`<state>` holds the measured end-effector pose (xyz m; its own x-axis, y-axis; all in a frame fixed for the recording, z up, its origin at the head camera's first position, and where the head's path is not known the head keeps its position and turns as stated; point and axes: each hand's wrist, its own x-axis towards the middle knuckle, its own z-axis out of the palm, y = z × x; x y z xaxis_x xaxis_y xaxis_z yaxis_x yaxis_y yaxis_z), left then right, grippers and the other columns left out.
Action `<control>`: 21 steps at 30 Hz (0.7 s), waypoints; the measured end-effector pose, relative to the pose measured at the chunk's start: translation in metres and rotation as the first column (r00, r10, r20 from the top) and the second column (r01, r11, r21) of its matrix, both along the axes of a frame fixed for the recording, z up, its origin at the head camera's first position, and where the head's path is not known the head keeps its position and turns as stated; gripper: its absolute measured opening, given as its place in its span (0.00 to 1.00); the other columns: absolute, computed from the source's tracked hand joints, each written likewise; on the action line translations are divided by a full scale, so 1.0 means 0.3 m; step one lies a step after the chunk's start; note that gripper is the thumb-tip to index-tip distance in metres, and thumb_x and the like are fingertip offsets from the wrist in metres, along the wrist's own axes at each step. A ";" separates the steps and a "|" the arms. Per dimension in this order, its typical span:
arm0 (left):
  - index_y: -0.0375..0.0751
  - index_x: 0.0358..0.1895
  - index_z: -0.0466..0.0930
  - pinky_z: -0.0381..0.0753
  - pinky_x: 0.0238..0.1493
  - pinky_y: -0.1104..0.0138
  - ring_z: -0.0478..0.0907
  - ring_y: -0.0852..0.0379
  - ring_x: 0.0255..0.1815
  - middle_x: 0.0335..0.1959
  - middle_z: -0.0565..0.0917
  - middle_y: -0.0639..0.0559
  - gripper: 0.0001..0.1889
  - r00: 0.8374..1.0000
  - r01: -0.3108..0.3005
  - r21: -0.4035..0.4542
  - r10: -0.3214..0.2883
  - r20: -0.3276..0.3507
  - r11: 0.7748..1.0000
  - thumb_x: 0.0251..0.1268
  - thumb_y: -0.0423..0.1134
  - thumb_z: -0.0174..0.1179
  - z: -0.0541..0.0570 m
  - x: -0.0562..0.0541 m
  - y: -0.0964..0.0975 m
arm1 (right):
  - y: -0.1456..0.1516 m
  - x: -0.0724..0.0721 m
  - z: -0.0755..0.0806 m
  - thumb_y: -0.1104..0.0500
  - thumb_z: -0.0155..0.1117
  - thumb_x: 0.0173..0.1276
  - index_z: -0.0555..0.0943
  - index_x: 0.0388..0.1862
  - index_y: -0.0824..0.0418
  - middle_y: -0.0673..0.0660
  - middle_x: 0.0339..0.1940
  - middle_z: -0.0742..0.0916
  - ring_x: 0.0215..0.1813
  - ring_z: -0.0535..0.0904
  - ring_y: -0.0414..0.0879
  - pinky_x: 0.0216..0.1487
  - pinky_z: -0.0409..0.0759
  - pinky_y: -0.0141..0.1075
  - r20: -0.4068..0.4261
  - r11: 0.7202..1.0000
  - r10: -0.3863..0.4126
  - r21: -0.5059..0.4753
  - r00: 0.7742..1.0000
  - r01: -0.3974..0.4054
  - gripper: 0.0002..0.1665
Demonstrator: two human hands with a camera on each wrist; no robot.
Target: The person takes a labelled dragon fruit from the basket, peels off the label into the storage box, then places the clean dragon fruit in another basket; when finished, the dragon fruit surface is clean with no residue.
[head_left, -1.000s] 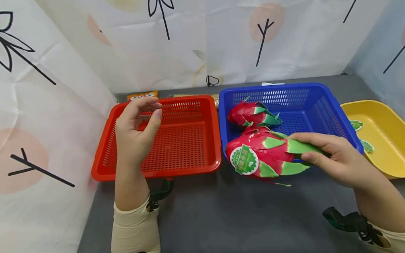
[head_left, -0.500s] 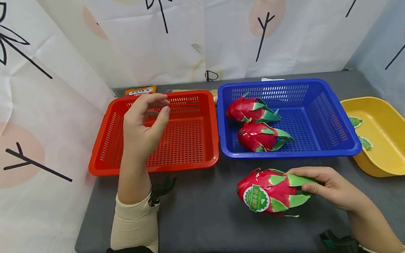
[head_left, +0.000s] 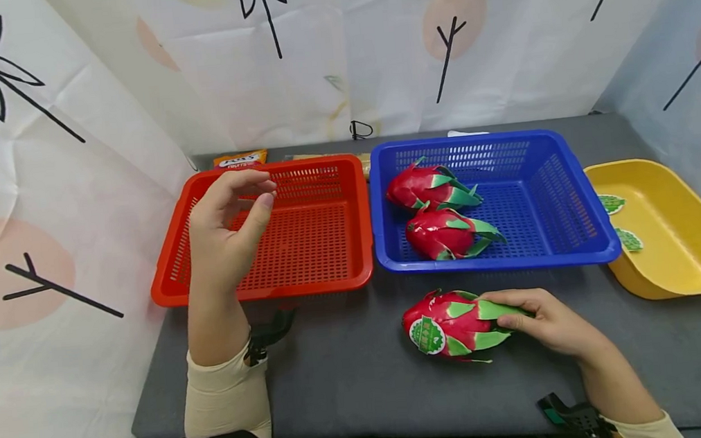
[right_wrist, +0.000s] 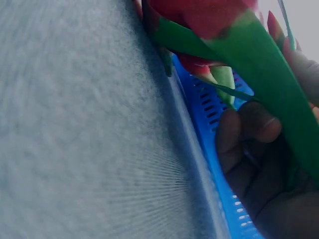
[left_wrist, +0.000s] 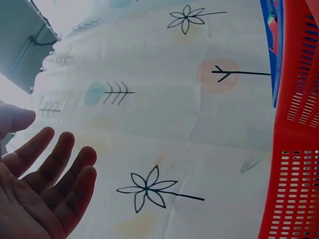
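Observation:
A dragon fruit (head_left: 457, 322) with a round green-and-white sticker (head_left: 427, 335) is low over the grey table in front of the blue basket. Green leaf tips at its right end are pinched between the thumb and fingers of my right hand (head_left: 541, 320). In the right wrist view a long green leaf (right_wrist: 271, 69) passes by those fingers, and the red skin is at the top. My left hand (head_left: 221, 230) is raised over the red basket (head_left: 361, 274), its fingers loosely bent and nothing in them; the left wrist view shows the palm and spread fingers.
The blue basket (head_left: 579, 257) holds two dragon fruits, one rear (head_left: 416, 187) and one front (head_left: 434, 232). At the right stands a yellow tray (head_left: 691, 245) with two green stickers (head_left: 629, 240) at its left side. An orange packet (head_left: 241, 160) lies behind the red basket.
My right hand has brought the stickered dragon fruit from the blue basket's front edge down toward me, over the table. My left hand has barely moved.

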<state>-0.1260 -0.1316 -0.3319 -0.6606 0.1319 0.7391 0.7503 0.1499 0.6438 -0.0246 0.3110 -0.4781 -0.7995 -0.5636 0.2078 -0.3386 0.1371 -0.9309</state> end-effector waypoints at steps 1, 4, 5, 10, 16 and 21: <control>0.26 0.51 0.82 0.83 0.48 0.64 0.83 0.48 0.47 0.45 0.85 0.40 0.12 1.000 0.017 0.015 -0.017 0.000 1.000 0.68 0.29 0.62 0.001 0.014 0.000 | 0.002 0.000 -0.004 0.80 0.54 0.72 0.76 0.66 0.75 0.49 0.60 0.86 0.58 0.81 0.38 0.55 0.79 0.28 -0.001 1.000 0.002 -0.006 1.000 -0.002 0.24; 0.24 0.51 0.81 0.83 0.47 0.64 0.82 0.46 0.46 0.44 0.84 0.37 0.14 0.994 0.106 0.010 -0.106 -0.008 0.994 0.69 0.33 0.63 -0.008 0.054 0.010 | 0.008 0.003 -0.013 0.80 0.54 0.71 0.76 0.66 0.74 0.49 0.61 0.85 0.60 0.80 0.37 0.56 0.78 0.27 -0.007 1.000 0.002 -0.020 1.000 -0.002 0.25; 0.24 0.51 0.81 0.83 0.47 0.64 0.82 0.46 0.46 0.44 0.84 0.36 0.15 0.990 0.140 -0.008 -0.140 -0.005 0.990 0.70 0.35 0.63 -0.015 0.067 0.017 | 0.010 0.004 -0.016 0.80 0.55 0.71 0.76 0.66 0.74 0.49 0.62 0.85 0.60 0.80 0.37 0.57 0.78 0.27 -0.017 1.000 -0.007 -0.020 1.000 0.007 0.25; 0.32 0.53 0.81 0.84 0.46 0.61 0.80 0.47 0.49 0.48 0.83 0.42 0.16 0.957 0.288 -0.167 -0.283 0.054 0.943 0.72 0.42 0.64 -0.082 0.121 0.076 | 0.008 -0.003 -0.028 0.81 0.60 0.66 0.80 0.64 0.70 0.50 0.60 0.86 0.59 0.79 0.37 0.57 0.76 0.26 -0.139 0.998 -0.060 0.011 0.989 0.063 0.27; 0.42 0.57 0.81 0.84 0.46 0.58 0.79 0.52 0.51 0.52 0.82 0.48 0.17 0.903 0.427 -0.298 -0.387 0.186 0.854 0.67 0.34 0.67 -0.183 0.160 0.182 | 0.004 -0.014 -0.041 0.82 0.63 0.62 0.82 0.62 0.67 0.53 0.49 0.85 0.48 0.78 0.42 0.46 0.77 0.31 -0.252 0.994 -0.084 0.044 0.964 0.099 0.29; 0.44 0.60 0.79 0.83 0.47 0.61 0.78 0.58 0.51 0.55 0.81 0.53 0.20 0.842 0.529 -0.373 -0.419 0.339 0.762 0.67 0.36 0.69 -0.272 0.186 0.253 | 0.007 -0.011 -0.050 0.80 0.64 0.63 0.82 0.63 0.66 0.52 0.50 0.85 0.48 0.79 0.43 0.49 0.77 0.31 -0.257 0.990 -0.102 0.069 0.961 0.124 0.29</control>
<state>-0.0702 -0.0558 -0.4134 -0.5618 0.7423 0.3653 0.6458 0.1175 0.7544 -0.0278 0.3130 -0.4931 -0.7867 -0.4969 0.3664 -0.5384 0.2618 -0.8009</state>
